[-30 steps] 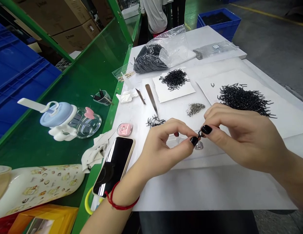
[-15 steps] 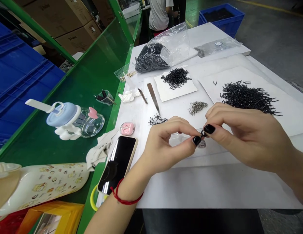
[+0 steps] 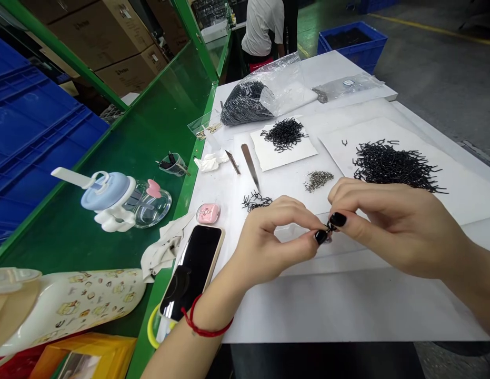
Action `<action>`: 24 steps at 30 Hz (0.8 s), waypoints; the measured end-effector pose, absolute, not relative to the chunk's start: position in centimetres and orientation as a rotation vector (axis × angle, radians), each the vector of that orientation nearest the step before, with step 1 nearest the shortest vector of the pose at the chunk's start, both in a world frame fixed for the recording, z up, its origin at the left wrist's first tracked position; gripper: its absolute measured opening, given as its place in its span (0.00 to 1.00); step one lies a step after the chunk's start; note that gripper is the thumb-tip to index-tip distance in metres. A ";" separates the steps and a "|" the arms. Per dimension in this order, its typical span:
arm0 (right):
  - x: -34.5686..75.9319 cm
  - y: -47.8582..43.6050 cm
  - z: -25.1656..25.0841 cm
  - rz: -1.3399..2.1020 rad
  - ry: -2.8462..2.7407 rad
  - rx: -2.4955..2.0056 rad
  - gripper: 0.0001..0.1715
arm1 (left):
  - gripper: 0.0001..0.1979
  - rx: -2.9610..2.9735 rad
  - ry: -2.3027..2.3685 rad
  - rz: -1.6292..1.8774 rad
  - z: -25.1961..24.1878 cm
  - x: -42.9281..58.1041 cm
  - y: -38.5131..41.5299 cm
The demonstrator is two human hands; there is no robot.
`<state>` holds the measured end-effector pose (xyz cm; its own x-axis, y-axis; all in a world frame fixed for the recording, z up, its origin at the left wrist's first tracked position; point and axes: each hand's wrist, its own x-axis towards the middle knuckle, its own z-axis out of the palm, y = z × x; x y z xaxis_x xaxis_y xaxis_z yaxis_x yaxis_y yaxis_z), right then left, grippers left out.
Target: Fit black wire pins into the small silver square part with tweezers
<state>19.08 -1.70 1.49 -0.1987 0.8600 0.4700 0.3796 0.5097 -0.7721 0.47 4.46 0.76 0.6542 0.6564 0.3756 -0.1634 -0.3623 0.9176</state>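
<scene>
Your left hand (image 3: pixel 274 237) and right hand (image 3: pixel 395 226) meet above the worktop (image 3: pixel 347 310), their fingers (image 3: pixel 338 220) clamped from both sides on a small black wire clip (image 3: pixel 329 227). It looks light, stiff and springy, easily flicked away, so pinch it close to its bend. More clips lie in a loose pile (image 3: pixel 392 166) on paper (image 3: pixel 458 195), and a clear plastic bag (image 3: pixel 284 84) holds a dark mass of them.

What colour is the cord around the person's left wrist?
Red; the thin cord shows clearly in the head view, around the left wrist.
</scene>
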 end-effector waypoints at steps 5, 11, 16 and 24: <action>19.0 -1.9 1.3 0.551 -1.752 -1.098 0.07 | 0.06 1.739 0.419 0.910 0.6 0.5 4.6; 18.7 -1.8 1.1 0.447 -1.764 -1.107 0.08 | 0.07 1.753 0.447 0.948 0.4 0.6 4.4; 18.5 -1.8 1.3 0.399 -1.785 -1.071 0.07 | 0.09 1.780 0.453 0.984 0.5 0.7 4.1; 18.7 -1.9 1.1 0.424 -1.793 -1.035 0.06 | 0.08 1.770 0.418 0.955 0.6 0.5 4.3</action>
<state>18.69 -1.89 1.10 -0.1524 0.8017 0.5780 0.4579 0.5755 -0.6775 0.52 4.32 0.57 0.6230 0.6684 0.4063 -0.1544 -0.4041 0.9016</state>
